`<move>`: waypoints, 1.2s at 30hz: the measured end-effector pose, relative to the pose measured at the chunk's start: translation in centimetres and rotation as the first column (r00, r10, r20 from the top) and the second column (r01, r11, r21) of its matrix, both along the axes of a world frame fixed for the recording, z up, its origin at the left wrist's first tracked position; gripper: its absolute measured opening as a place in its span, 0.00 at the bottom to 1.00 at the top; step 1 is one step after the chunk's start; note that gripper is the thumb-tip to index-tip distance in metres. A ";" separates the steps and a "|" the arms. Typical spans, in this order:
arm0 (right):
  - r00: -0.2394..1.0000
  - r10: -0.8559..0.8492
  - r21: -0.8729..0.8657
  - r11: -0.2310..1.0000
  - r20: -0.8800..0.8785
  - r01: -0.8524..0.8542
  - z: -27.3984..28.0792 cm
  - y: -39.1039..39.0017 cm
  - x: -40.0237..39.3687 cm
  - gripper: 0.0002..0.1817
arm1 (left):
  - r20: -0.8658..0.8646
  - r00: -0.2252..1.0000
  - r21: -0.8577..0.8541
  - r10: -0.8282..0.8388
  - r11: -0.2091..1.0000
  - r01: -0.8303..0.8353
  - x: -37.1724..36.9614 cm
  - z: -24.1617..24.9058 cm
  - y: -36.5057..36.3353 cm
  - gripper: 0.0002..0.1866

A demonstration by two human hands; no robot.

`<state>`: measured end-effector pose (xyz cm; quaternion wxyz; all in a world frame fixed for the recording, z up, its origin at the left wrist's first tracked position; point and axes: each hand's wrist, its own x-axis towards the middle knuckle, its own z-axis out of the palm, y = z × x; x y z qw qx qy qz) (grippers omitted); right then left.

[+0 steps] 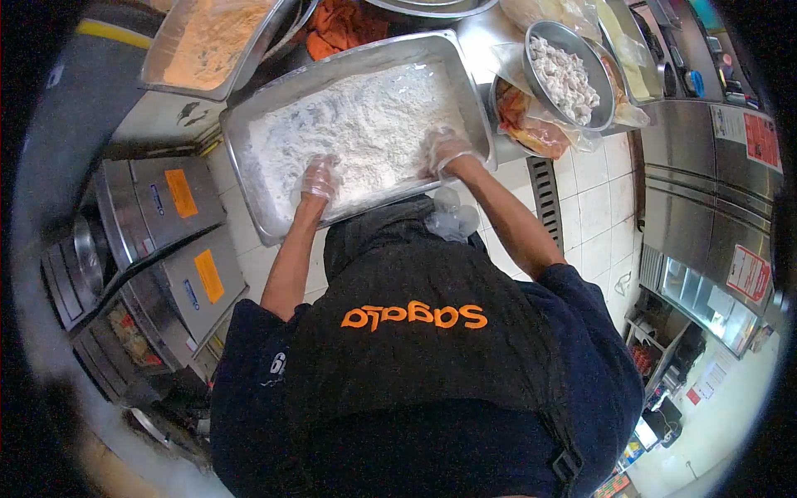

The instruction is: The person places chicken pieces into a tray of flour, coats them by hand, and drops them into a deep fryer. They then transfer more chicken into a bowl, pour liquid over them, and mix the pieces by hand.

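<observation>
Fingers of the left hand (320,178) and right hand (449,152), both in clear plastic gloves (318,170), reach into the loose white powder (340,112). Whether they are open or closed on it cannot be told; the tips are obscured. Powder lies around and beyond the fingers, inside the rectangular silver metal tray (471,87). For even handling, keep the fingers low, draw inward from the walls, and avoid pushing powder over the rim. Appearance: dry, matte, uneven; heaped between the fingers, with greyish patches farther off.
</observation>
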<state>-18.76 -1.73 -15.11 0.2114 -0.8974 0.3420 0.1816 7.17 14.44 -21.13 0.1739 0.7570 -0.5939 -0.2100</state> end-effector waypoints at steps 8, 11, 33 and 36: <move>0.990 -0.066 -0.117 0.990 0.125 0.081 -4.3 1.4 2.7 0.11 | 0.016 1.000 -0.010 -0.025 1.000 0.025 0.3 -0.1 -0.5 0.16; 0.984 -0.160 -0.019 0.987 0.084 0.162 -3.3 -0.9 1.8 0.11 | 0.027 0.999 0.166 0.021 0.986 -0.025 0.4 0.3 -1.3 0.19; 0.966 -0.243 -0.002 0.970 0.092 0.244 1.1 -5.0 2.4 0.28 | -0.123 0.972 0.241 0.201 0.956 -0.167 2.1 0.8 -2.3 0.23; 0.971 0.149 -0.164 0.979 0.189 -0.118 -2.6 -3.4 2.9 0.28 | -0.118 0.976 0.239 0.184 0.959 -0.152 2.0 0.4 -2.3 0.23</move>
